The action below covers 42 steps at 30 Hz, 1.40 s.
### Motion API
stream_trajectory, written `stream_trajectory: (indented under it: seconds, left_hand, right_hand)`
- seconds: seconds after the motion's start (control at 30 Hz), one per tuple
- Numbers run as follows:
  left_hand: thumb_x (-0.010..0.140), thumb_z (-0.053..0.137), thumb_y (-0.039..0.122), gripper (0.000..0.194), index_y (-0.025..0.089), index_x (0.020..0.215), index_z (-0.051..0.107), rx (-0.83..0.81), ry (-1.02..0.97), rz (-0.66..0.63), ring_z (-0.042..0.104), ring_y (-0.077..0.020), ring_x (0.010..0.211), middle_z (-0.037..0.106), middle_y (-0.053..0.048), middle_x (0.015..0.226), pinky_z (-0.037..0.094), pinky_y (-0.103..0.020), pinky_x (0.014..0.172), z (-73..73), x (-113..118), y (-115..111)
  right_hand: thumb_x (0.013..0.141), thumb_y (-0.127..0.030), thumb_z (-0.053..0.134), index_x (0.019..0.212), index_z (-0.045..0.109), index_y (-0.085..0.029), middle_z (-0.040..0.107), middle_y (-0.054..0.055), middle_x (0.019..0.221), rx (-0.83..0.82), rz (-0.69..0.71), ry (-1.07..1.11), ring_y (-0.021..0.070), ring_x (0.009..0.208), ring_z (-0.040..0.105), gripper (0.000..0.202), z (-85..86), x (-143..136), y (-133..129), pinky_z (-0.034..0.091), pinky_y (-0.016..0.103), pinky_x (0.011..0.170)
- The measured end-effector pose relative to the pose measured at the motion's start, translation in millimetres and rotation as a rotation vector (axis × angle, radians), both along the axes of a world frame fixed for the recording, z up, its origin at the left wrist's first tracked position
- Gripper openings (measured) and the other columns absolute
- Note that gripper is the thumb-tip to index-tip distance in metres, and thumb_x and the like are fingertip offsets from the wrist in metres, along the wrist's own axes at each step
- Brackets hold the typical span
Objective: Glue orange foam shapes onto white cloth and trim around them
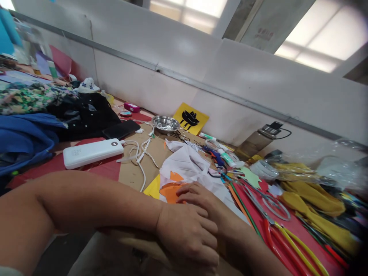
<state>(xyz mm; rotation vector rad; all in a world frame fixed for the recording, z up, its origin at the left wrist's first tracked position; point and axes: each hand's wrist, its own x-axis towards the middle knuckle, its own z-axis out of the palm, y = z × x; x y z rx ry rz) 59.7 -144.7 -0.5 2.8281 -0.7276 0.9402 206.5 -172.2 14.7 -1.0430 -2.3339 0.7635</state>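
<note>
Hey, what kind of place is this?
Probably a craft workspace, judging by the orange paper, the scissors with red and yellow handles, and the yellow card bearing a black design.

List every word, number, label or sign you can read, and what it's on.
None is readable.
Power bank: faint marks on its face, too blurred.
Grey panel above the wall: red marks, too blurred.
Green-labelled tube nearest the hands: print too small.
Pink box: label too small.
</note>
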Motion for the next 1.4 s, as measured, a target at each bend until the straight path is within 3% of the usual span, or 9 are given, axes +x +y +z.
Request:
stream_trajectory:
  seconds: [0.23, 0.4, 0.5, 0.53, 0.6, 0.77, 0.93, 1.17, 1.4]
  left_hand:
    - [0.081, 0.066, 0.037, 0.027, 0.024, 0.061, 0.053, -0.066, 0.107, 0.016, 0.054, -0.0151, 0.061, 0.067, 0.0, 0.065, 0.039, -0.035, 0.065, -2.1, -2.0, 1.9]
    - [0.084, 0.06, 0.029, 0.013, 0.024, 0.073, 0.061, -0.036, 0.047, 0.004, 0.057, -0.014, 0.064, 0.068, -0.001, 0.074, 0.04, -0.034, 0.064, 0.6, -6.2, 4.4]
    - [0.086, 0.058, 0.027, 0.015, 0.023, 0.072, 0.061, -0.007, 0.031, 0.0, 0.055, -0.0135, 0.062, 0.066, -0.001, 0.072, 0.039, -0.034, 0.062, 1.1, -8.4, 4.4]
    - [0.086, 0.058, 0.027, 0.016, 0.022, 0.071, 0.061, 0.003, 0.044, -0.01, 0.055, -0.0133, 0.062, 0.066, 0.0, 0.071, 0.039, -0.034, 0.061, 1.5, -9.0, 4.2]
    - [0.086, 0.058, 0.029, 0.018, 0.022, 0.07, 0.059, 0.014, 0.08, -0.019, 0.053, -0.0134, 0.061, 0.065, -0.001, 0.069, 0.038, -0.034, 0.06, 2.8, -9.8, 4.3]
    - [0.087, 0.058, 0.028, 0.012, 0.02, 0.078, 0.061, -0.031, 0.139, 0.003, 0.055, -0.0152, 0.065, 0.067, -0.003, 0.074, 0.039, -0.035, 0.062, 6.3, -12.4, 6.5]
    - [0.091, 0.048, 0.013, 0.017, 0.016, 0.099, 0.063, -0.399, 0.109, 0.059, 0.062, -0.0137, 0.078, 0.072, -0.007, 0.089, 0.045, -0.026, 0.072, 14.4, -16.9, 10.8]
    - [0.086, 0.058, 0.027, 0.015, 0.016, 0.093, 0.065, -1.17, -0.104, 0.56, 0.062, -0.0117, 0.07, 0.07, -0.003, 0.084, 0.05, -0.022, 0.065, 37.3, -6.2, 46.8]
    - [0.082, 0.062, 0.021, 0.012, 0.014, 0.089, 0.069, -1.114, -0.05, 0.72, 0.063, -0.0125, 0.07, 0.072, -0.003, 0.08, 0.049, -0.023, 0.065, 36.3, -3.6, 69.7]
  right_hand:
    - [0.082, -0.027, 0.062, 0.108, 0.068, -0.024, 0.063, 0.01, 0.119, -0.069, -0.005, -0.006, 0.0221, 0.116, 0.055, 0.027, 12.2, -0.5, -1.8, 0.045, 0.04, 0.1]
    - [0.074, -0.028, 0.076, 0.136, 0.052, -0.028, 0.055, 0.01, 0.138, -0.365, -0.012, -0.118, 0.0246, 0.131, 0.047, 0.066, 34.9, 23.9, -6.2, 0.037, 0.043, 0.111]
    - [0.067, -0.029, 0.082, 0.104, 0.068, -0.025, 0.069, 0.005, 0.108, -0.333, -0.265, 0.281, 0.0196, 0.106, 0.063, 0.039, 29.6, 33.3, 0.8, 0.049, 0.033, 0.095]
    - [0.069, -0.03, 0.081, 0.086, 0.067, -0.023, 0.069, 0.001, 0.088, -0.297, -0.383, 0.477, 0.0151, 0.087, 0.065, 0.023, 24.7, 33.2, 4.6, 0.052, 0.027, 0.081]
    - [0.067, -0.029, 0.082, 0.067, 0.058, -0.02, 0.059, -0.005, 0.063, -0.242, -0.57, 0.819, 0.0086, 0.062, 0.059, 0.025, 13.9, 29.4, 12.6, 0.049, 0.018, 0.061]
    - [0.058, -0.028, 0.086, 0.068, 0.061, -0.017, 0.061, -0.005, 0.063, -0.426, -0.755, 1.162, 0.0067, 0.058, 0.061, 0.029, 2.8, 18.1, 21.9, 0.053, 0.016, 0.058]
    - [0.051, -0.025, 0.089, 0.072, 0.067, -0.017, 0.068, -0.003, 0.067, -0.492, -0.731, 1.268, 0.0106, 0.064, 0.068, 0.032, 10.1, 12.6, 17.6, 0.059, 0.021, 0.063]
    - [0.067, -0.024, 0.08, 0.092, 0.068, -0.019, 0.076, 0.005, 0.09, -0.525, -0.585, 1.344, 0.0152, 0.08, 0.071, 0.029, 16.3, 8.3, 12.2, 0.057, 0.029, 0.078]
    - [0.075, -0.026, 0.074, 0.103, 0.066, -0.021, 0.073, 0.007, 0.11, -0.514, -0.513, 1.338, 0.0188, 0.1, 0.069, 0.03, 15.8, 2.9, 9.3, 0.052, 0.032, 0.087]
